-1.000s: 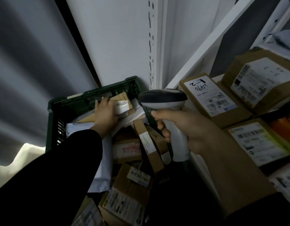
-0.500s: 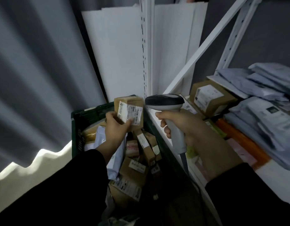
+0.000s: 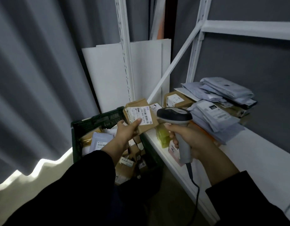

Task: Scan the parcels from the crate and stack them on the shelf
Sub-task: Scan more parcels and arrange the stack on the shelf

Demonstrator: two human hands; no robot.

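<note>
My left hand (image 3: 125, 133) grips a small brown cardboard parcel (image 3: 141, 117) by its lower left corner, thumb on the white barcode label, which faces up. The parcel is held above the far right corner of the dark green crate (image 3: 95, 122), which is full of several boxes and mailers. My right hand (image 3: 189, 137) holds a grey handheld scanner (image 3: 175, 117) by its handle. The scanner's dark head is just right of the parcel and points at it. Its cable hangs down below my wrist.
The white metal shelf (image 3: 248, 154) on the right carries a pile of grey mailer bags (image 3: 217, 101), brown boxes (image 3: 176, 99) and a yellow-green packet (image 3: 163, 136). White boards (image 3: 108, 75) lean behind the crate. A grey curtain (image 3: 35, 79) hangs on the left.
My left hand took the small parcel out of the crate and raised it to the right, label up. The scanner stayed near it. My view tilted upward towards the shelf.
</note>
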